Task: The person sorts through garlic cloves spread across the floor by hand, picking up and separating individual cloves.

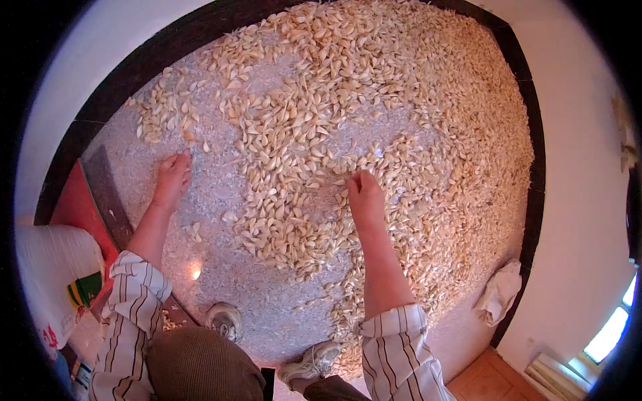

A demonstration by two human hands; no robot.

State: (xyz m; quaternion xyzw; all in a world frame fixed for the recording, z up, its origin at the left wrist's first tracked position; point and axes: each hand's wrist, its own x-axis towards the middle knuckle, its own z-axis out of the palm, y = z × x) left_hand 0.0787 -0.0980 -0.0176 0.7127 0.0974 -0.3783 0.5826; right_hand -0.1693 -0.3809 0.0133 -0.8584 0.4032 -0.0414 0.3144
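Note:
Garlic cloves (287, 167) lie spread in a broad layer over the speckled floor (217, 174). My left hand (174, 179) is over a bare patch at the left, its fingers curled together. Just beyond its fingertips are a few loose cloves (189, 136), with a small cluster (164, 110) farther up. Near the middle of the layer, my right hand (366, 199) is closed with the thumb against the fingers, cloves around it on both sides. What either hand holds, if anything, is too small or hidden to make out.
A dark baseboard (531, 167) borders the floor along white walls. A white sack (57, 274) stands at the left beside a red surface (77, 200). My shoes (314, 361) are at the layer's near edge. A pale cloth (501, 292) lies at the right by the wall.

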